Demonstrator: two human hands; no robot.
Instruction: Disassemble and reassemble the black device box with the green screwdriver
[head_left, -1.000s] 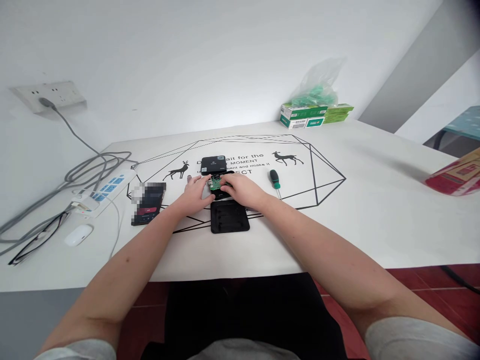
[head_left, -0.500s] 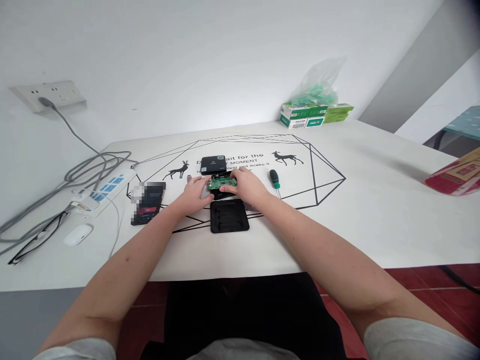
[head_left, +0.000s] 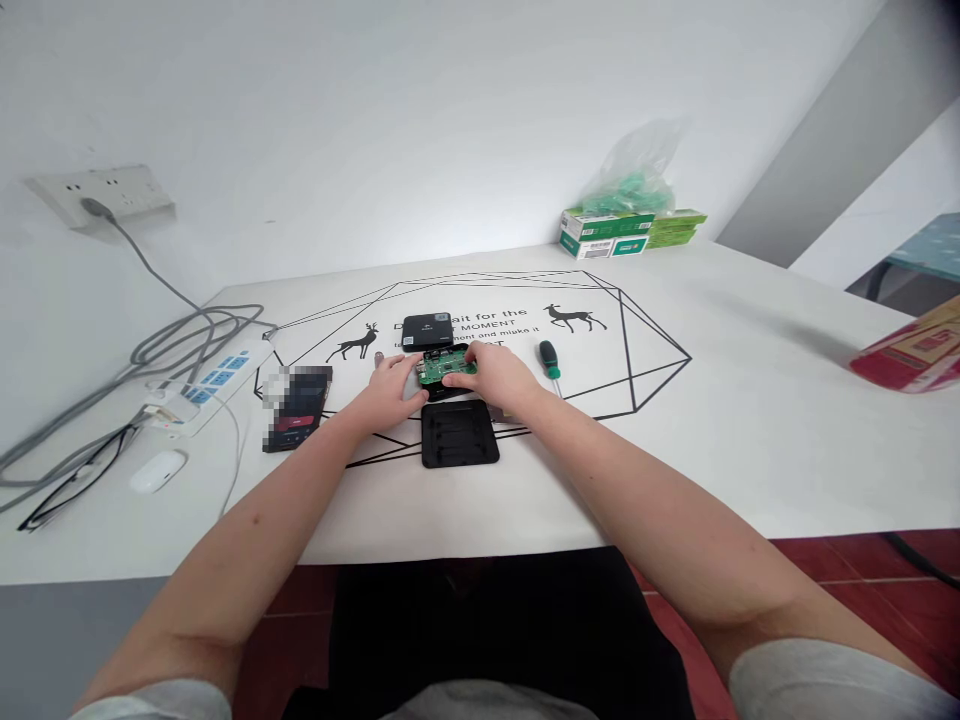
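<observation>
A green circuit board [head_left: 444, 369] lies in or just over a shallow black case [head_left: 442, 393]. My left hand [head_left: 392, 390] is curled against the left side of the case, thumb at its front corner and fingers at the far edge. From the right, my right hand [head_left: 501, 378] pinches the board's right end between thumb and fingers, hiding that end. Nearer to me lies a flat black cover [head_left: 459, 433] with its ribbed inside up. Behind the case sits a closed black box [head_left: 427, 331] with small labels.
A green-and-black screwdriver [head_left: 550, 362] lies right of my right hand. Left are a phone [head_left: 300, 405], a power strip [head_left: 217, 385] with grey cables, glasses [head_left: 75, 480] and a white earbud case [head_left: 157, 470]. Green boxes [head_left: 607, 230] stand at the back; a red container [head_left: 911, 355] is far right.
The circuit board's right end has shifted slightly, and more of its green face shows with my right hand still on it. My left hand has hardly moved.
</observation>
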